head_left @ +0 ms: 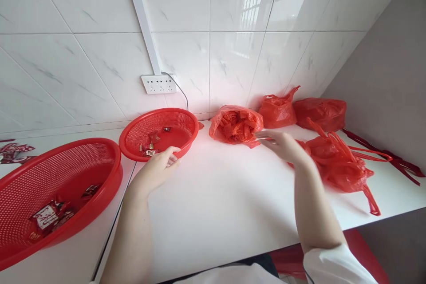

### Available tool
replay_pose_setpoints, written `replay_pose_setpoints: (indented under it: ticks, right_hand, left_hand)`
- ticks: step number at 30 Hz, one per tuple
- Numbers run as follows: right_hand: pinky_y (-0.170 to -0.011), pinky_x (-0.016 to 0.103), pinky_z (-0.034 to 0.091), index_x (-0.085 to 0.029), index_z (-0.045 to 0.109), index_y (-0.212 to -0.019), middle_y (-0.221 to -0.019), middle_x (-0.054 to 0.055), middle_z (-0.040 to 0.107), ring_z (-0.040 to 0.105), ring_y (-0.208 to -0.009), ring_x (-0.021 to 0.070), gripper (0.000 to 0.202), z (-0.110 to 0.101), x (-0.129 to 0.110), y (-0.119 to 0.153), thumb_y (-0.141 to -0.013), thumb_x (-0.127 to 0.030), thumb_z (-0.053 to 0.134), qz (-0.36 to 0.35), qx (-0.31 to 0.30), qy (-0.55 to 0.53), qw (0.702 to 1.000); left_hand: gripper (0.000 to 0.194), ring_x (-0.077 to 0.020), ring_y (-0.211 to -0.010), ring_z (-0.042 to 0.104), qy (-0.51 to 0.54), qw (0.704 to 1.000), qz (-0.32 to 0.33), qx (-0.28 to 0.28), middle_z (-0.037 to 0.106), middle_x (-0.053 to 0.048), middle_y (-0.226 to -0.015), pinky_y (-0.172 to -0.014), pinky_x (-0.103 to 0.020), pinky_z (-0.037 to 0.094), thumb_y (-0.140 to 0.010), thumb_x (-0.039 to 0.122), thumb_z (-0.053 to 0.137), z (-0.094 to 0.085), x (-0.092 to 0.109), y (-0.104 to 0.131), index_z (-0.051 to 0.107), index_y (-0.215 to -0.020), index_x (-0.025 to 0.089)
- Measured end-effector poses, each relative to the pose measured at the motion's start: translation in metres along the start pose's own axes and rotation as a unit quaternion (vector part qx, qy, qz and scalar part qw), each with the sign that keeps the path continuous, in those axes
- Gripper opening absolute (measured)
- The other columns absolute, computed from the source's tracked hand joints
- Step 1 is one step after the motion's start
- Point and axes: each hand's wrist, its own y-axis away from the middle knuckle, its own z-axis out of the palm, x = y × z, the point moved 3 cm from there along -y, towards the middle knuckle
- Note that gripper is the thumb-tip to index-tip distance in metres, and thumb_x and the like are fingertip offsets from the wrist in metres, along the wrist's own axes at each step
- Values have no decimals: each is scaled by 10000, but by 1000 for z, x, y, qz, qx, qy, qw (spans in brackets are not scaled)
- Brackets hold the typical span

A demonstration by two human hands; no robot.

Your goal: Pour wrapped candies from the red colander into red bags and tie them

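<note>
My left hand (161, 166) is at the front rim of a round red plastic basket (179, 117). Its fingers reach over the rim and the thumb sits outside, so it appears to hold the edge. Several small wrapped packets (154, 136) lie inside that basket. Over the counter, my right hand (281, 145) has its fingers stretched out beside an open red plastic bag (216, 131). Crumpled red plastic (238, 126) fills the bag's mouth. The right fingertips are close to the bag's right edge; whether they touch it I cannot tell.
A larger red basket (113, 164) with a few packets stands at left. Along the back right are two tied red bags, one upright (278, 111) and one wider (321, 113). Another red bag (342, 164) lies nearer. A socket strip (159, 84) with a cable is on the tiled wall.
</note>
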Motion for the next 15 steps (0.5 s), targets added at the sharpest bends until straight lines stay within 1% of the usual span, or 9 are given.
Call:
replay_pose_setpoints:
  ticks: [2,4,6,7,8,10,11,13,15]
  right_hand:
    - [-766,359,553,-249,640,-1205,-1194,109,615,644,-903,230,384,29,-17,-28,-844,-314,529,-32,-5,-7,999]
    - [-790,338,539,-243,590,-1272,-1286,105,556,632,-944,218,436,52,-23,-51,-842,-236,517,-38,-4,-4,999]
    - [-837,340,508,-253,511,-1350,-1362,113,491,614,-1015,233,582,68,-18,-67,-781,-133,542,31,13,19,999]
    - [-856,356,490,-243,511,-1349,-1358,130,492,605,-1042,253,621,74,-13,-73,-748,-94,549,76,21,31,996]
    - [-868,378,474,-219,549,-1312,-1318,151,523,598,-1057,278,608,80,-8,-77,-722,-72,550,118,27,38,992]
    - [-862,414,457,-163,666,-1138,-1146,177,622,598,-1041,318,452,88,1,-81,-710,-78,549,169,28,32,985]
    - [-845,417,457,-144,702,-1036,-1042,175,658,605,-1012,325,357,91,5,-82,-717,-101,549,178,26,19,984]
    - [-798,391,468,-147,724,-883,-889,141,686,627,-932,306,225,93,10,-80,-745,-179,549,186,20,-22,982]
    - [-738,359,480,-160,722,-804,-810,108,691,640,-831,269,203,93,14,-76,-767,-269,555,183,17,-79,980]
  left_hand:
    - [390,-227,-1066,596,-1,1000,6,-4,637,-32,-1126,-859,-358,492,-869,523,446,0,3,1,513,-1203,333]
    - [388,-223,-1053,600,2,1000,11,-9,635,-31,-1118,-867,-356,486,-869,525,444,0,7,4,519,-1197,332]
    - [389,-229,-1055,599,6,1000,13,-15,635,-37,-1110,-863,-357,484,-869,530,441,0,9,8,530,-1191,329]
    - [392,-233,-1059,597,8,1000,14,-17,634,-40,-1109,-861,-358,484,-869,532,440,0,10,9,533,-1191,328]
    - [395,-235,-1062,595,11,1000,14,-18,633,-41,-1111,-861,-359,483,-870,535,438,0,9,11,534,-1193,329]
    - [395,-230,-1058,596,16,1000,12,-19,630,-35,-1117,-871,-362,480,-869,541,438,-2,7,12,532,-1194,337]
    - [391,-225,-1055,597,18,1000,9,-18,629,-29,-1120,-878,-363,479,-869,544,438,-3,5,13,529,-1192,343]
    - [385,-218,-1058,594,20,1000,2,-17,628,-18,-1125,-886,-366,478,-869,549,437,-5,2,13,523,-1190,354]
    - [386,-217,-1072,586,19,1000,-4,-17,627,-12,-1131,-889,-370,479,-869,553,436,-8,0,13,515,-1195,362]
